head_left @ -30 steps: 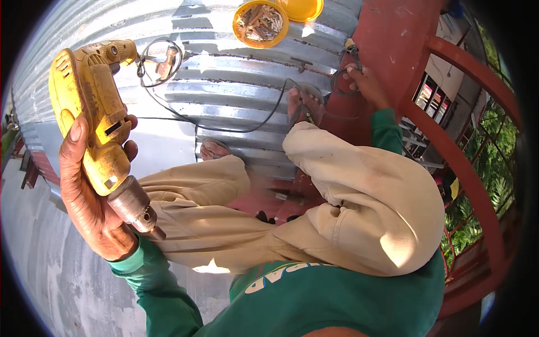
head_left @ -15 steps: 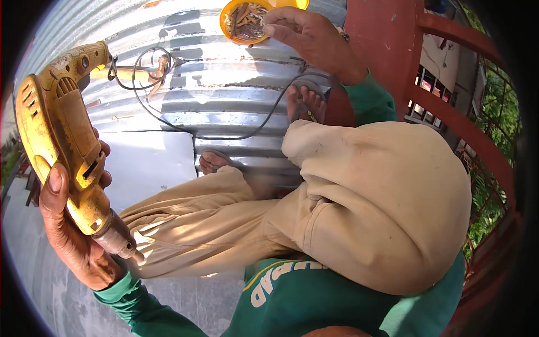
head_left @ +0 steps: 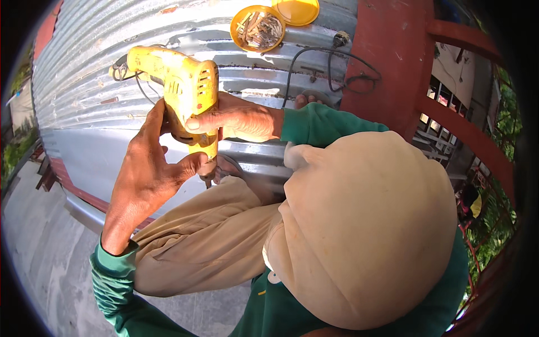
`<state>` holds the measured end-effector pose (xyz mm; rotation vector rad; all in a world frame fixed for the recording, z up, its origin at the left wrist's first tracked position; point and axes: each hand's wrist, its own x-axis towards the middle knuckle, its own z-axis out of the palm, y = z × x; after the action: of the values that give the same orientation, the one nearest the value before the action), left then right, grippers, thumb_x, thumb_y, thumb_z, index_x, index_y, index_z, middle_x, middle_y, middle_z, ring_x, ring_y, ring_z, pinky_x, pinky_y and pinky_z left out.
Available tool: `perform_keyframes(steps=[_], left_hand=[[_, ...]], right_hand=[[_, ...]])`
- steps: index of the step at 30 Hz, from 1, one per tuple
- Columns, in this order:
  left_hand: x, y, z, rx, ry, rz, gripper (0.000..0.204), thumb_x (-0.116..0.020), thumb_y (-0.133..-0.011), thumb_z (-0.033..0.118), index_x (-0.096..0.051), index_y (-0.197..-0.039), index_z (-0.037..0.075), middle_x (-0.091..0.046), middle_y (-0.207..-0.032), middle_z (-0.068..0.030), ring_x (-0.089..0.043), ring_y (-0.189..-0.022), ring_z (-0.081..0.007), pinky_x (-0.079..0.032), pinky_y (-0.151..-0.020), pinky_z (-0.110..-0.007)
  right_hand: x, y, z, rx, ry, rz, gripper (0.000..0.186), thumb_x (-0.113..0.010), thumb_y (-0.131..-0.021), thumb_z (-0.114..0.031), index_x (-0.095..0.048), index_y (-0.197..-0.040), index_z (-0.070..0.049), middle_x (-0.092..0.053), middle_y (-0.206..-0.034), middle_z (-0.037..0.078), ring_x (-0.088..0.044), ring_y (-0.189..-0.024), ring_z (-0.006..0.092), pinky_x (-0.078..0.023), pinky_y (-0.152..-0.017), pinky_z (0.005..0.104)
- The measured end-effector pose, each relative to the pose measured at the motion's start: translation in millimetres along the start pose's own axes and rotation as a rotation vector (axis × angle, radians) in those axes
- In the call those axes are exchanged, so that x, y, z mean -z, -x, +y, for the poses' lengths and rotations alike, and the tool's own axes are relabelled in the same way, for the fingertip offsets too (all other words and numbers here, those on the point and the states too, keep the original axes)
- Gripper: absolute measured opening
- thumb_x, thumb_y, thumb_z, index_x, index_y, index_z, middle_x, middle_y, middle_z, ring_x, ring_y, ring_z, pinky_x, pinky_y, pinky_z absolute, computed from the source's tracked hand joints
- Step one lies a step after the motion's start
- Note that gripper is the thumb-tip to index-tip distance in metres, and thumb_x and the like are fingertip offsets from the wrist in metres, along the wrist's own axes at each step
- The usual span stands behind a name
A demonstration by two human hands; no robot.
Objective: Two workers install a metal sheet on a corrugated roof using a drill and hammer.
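The left hand [head_left: 140, 168] curls round the front of a power drill [head_left: 175, 68], thumb by the dull metal chuck [head_left: 207, 168], while the right hand [head_left: 247, 119] clasps the casing from the other side; the drill sits clamped between them. Its hard, rounded yellow shell is scuffed and slotted with vents. Beyond the hands, shiny, ridged metal sheeting [head_left: 78, 73] bears a round yellow tub [head_left: 234, 37] of small slender pieces.
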<state>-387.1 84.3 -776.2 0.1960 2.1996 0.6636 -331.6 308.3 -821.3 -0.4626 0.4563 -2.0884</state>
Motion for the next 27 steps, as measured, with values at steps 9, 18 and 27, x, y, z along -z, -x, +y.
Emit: perform_keyframes(steps=[9,18,27], left_hand=[[22,-25,-7,-0.486,-0.715,0.099,0.084,-0.086,-0.060,0.000,-0.052,-0.136,0.009,-0.059,-0.128,-0.0141,-0.054,-0.122,-0.0322,-0.045,-0.102,-0.044],[7,-45,-106,-0.091,0.442,-0.306,0.051,-0.089,-0.072,0.007,-0.067,-0.118,-0.001,-0.072,-0.099,-0.0039,-0.061,-0.083,-0.0103,-0.053,-0.075,-0.031],[-46,-57,-170,0.182,0.924,-0.253,0.041,-0.084,-0.079,0.014,-0.068,-0.112,-0.003,-0.070,-0.089,-0.0060,-0.064,-0.071,-0.0116,-0.053,-0.064,-0.027]], right_hand=[[98,-30,72,-0.106,0.420,0.434,0.065,-0.079,-0.073,-0.044,-0.060,-0.119,-0.002,-0.065,-0.087,0.004,-0.061,-0.079,0.0173,-0.050,-0.073,0.0339],[113,-30,72,-0.301,0.866,0.451,0.067,-0.067,-0.089,-0.058,-0.055,-0.118,0.002,-0.062,-0.091,0.010,-0.051,-0.078,0.0175,-0.045,-0.068,0.0358],[127,23,76,-0.167,0.989,0.745,0.042,-0.066,-0.097,-0.028,-0.057,-0.128,0.000,-0.069,-0.105,0.012,-0.064,-0.092,0.0167,-0.053,-0.082,0.0304]])
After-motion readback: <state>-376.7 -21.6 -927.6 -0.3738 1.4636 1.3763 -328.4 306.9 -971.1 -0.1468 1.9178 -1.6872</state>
